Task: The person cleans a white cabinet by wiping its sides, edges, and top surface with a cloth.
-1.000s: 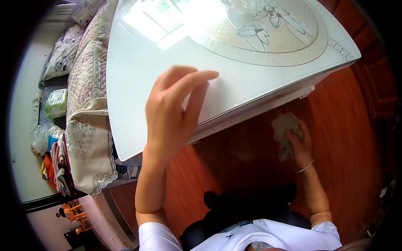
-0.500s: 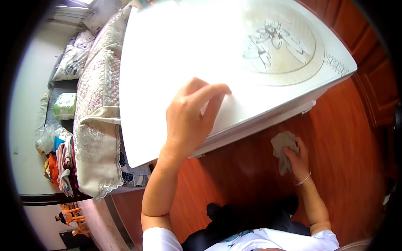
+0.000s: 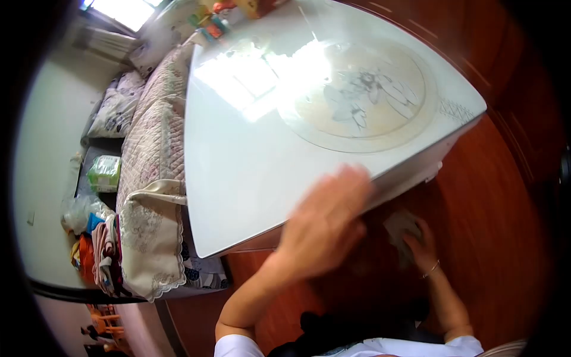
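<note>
My left hand point(image 3: 327, 220) is over the front edge of a glossy white table point(image 3: 238, 160). Motion smears its fingers, so whether they are apart or closed is unclear, and contact with the table cannot be made out. Low on the right, beside the table and above the floor, my right hand point(image 3: 423, 245) grips a crumpled grey-beige cloth point(image 3: 399, 229), its thumb across it. A round panel with a flower pattern point(image 3: 366, 98) decorates the tabletop, and bright window light reflects off its far left part.
A sofa with a quilted cover point(image 3: 154, 137) stands along the table's left side. Beyond are a green-white pack point(image 3: 104, 174) and piled clothes point(image 3: 98, 256). Colourful small items point(image 3: 211, 24) sit at the table's far end. Reddish wooden floor point(image 3: 476, 238) lies right.
My left hand has moved right and toward the table's front edge, and is now blurred. The view has shifted, showing more of the tabletop's far end. My right hand still holds the cloth.
</note>
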Tool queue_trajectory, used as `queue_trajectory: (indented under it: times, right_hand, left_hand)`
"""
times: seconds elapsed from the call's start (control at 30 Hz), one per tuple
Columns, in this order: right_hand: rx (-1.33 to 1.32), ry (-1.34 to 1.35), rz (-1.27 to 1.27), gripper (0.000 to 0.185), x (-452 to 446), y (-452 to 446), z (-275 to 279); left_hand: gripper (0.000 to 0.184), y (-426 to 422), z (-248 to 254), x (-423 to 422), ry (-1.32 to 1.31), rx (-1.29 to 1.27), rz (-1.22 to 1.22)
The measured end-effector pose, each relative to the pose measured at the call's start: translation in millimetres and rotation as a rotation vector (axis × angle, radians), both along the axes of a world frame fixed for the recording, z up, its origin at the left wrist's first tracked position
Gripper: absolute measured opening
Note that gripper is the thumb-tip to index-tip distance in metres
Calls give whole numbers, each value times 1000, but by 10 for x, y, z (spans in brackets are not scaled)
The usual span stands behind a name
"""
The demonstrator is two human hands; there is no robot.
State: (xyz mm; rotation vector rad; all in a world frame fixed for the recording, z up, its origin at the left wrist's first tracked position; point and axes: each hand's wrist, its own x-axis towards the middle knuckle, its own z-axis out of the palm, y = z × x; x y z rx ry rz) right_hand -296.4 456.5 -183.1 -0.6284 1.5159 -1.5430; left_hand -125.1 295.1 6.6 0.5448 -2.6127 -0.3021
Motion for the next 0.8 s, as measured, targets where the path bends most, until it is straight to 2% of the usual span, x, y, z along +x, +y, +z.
queue_trajectory:
  times: [0.03,0.07,0.1,0.13,0.17,0.2,0.27,0.33,0.4,0.43,0.5,0.57,0.6,0.7,0.77,0.8]
  right_hand:
    - [29,-15,-24,39,11,24,5]
    - [88,20,-5,44,-7,14,23]
    - [140,64,23,49,-82,-25,25]
    - [151,172,-27,51,-127,-20,-54]
    - [161,276,-72,53,-154,-24,-137]
    - [140,164,-147,53,-203,-84,-50]
    - [30,29,-285,50,-324,-216,183]
    - [-190,75,-399,45,-462,-387,399]
    - [-367,211,-551,37,-525,-600,759]
    - [-421,278,-649,33,-547,-742,929]
    - [-532,974,-726,28,-701,-1068,967]
    - [-510,1602,-686,24,-619,-1338,1084]
    - [-464,1612,-520,23,-344,-1366,1244]
    - [-589,1592,-375,12,700,-1618,1307]
    - [-722,1326,-180,8,1110,-1671,1420]
    - [-686,1388,-144,6,1151,-1646,1489]
  left_hand:
    - [29,125,-44,41,-109,235,-308]
    - [28,262,-112,93,-137,380,-478]
    - [27,403,-184,149,-182,545,-636]
    - [26,513,-267,204,-154,609,-648]
    - [24,486,-273,356,-293,384,-494]
    - [19,461,-198,401,-302,327,-310]
    - [17,366,-279,578,34,566,-185]
    - [18,434,-297,661,179,611,-54]
    - [17,531,-409,802,176,639,-20]
    - [16,599,-443,848,152,782,60]
    - [15,694,-533,884,160,981,145]
    - [15,720,-561,856,135,987,123]
    - [16,716,-568,830,106,985,91]
    - [15,701,-541,713,105,986,60]
    - [15,704,-575,614,113,931,10]
    - [15,688,-567,571,113,930,3]
